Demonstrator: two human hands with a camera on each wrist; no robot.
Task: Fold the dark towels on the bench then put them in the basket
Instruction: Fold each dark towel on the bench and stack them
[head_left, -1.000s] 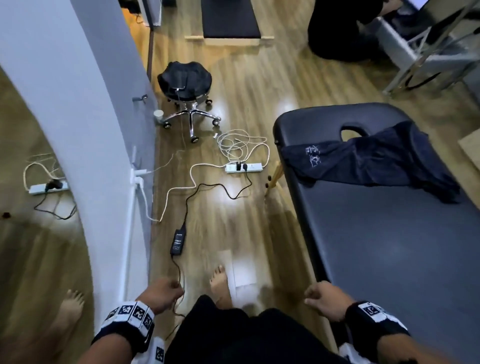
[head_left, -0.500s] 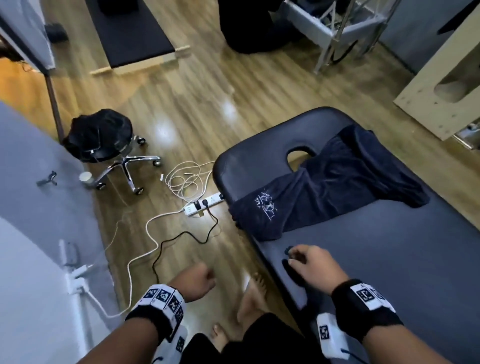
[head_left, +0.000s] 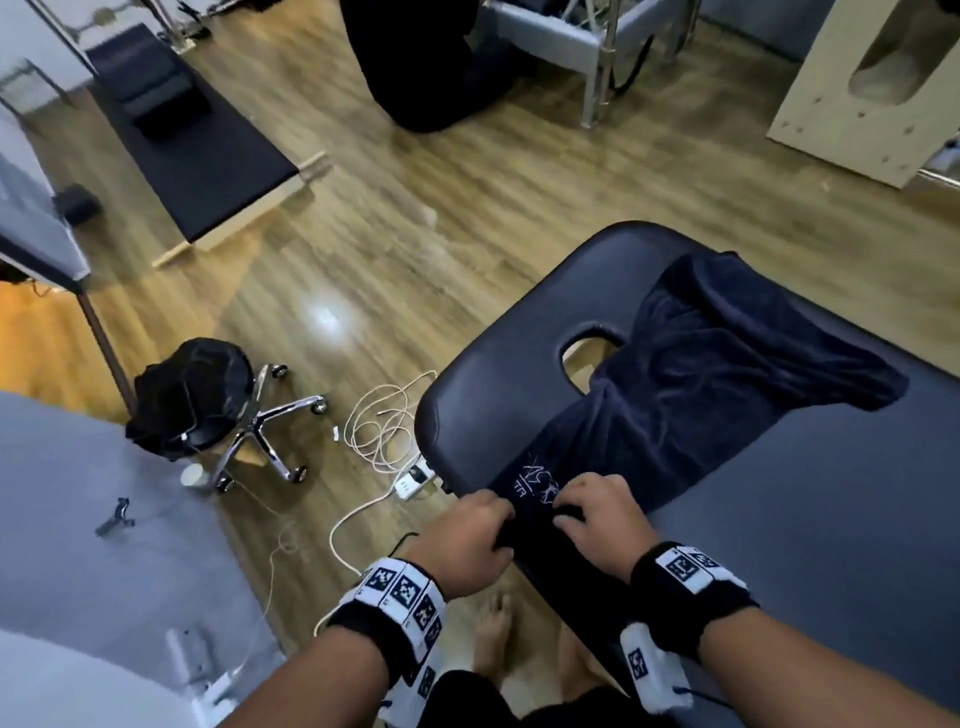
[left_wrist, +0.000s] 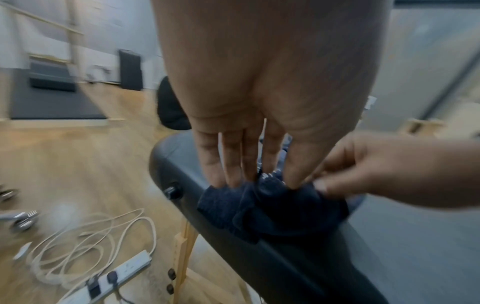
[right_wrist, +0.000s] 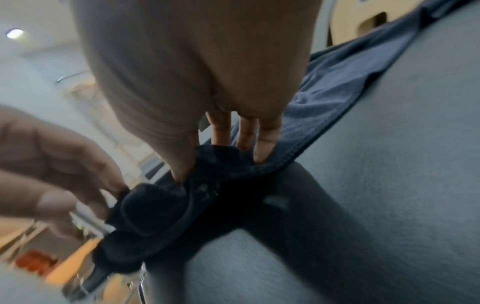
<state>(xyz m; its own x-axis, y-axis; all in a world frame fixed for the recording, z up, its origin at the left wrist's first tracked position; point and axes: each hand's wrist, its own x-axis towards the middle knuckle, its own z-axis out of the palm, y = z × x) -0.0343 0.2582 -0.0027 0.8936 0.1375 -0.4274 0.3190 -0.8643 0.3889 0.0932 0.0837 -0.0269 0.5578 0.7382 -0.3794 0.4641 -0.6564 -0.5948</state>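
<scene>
The floor (head_left: 467, 208) around me was pale wood, with a black wheeled stool (head_left: 192, 400), a coil of white cable (head_left: 384, 426) and a power strip (head_left: 410, 486) lying near the bench's end. The bench (head_left: 831, 519) was padded in dark grey, with a face hole (head_left: 587, 353) near its rounded end. One dark towel (head_left: 701, 395) lay rumpled across that end, partly covering the hole and running from the far edge to the near edge, where its corner with pale stitching hung over beside me. My left hand (head_left: 467, 540) was at that near edge, fingers reaching down onto the bunched corner, fingertips (left_wrist: 233, 181) pressed into the cloth; whether they truly pinched it I could not tell. My right hand (head_left: 597, 519) sat just beside it, thumb and fingers (right_wrist: 265, 148) closed on the towel's hem, gathering a fold. Both hands were narrow, close together, touching the same corner. A basket was nowhere in my sight.
</scene>
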